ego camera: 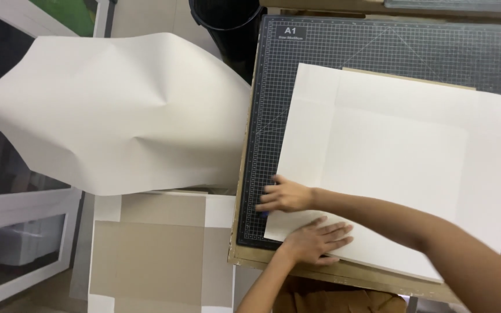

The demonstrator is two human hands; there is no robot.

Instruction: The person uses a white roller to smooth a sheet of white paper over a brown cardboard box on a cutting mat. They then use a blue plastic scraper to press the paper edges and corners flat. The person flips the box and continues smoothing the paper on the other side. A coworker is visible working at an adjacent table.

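From the head camera, the left hand [318, 242] lies flat, fingers spread, on the white sheet [395, 168] near the cutting mat's [378, 46] front left corner. The right hand [285, 196], crossed over, presses the sheet's left edge, fingers curled, perhaps on something blue; I cannot tell. If either palm drags, the sheet could skew off the board beneath or crease. The mat is open behind; the curled paper [117, 116] crowds its left edge.

Curled white paper sheet [117, 110], black bucket [227, 20], brown board with white flaps [158, 249], all left of the bench.
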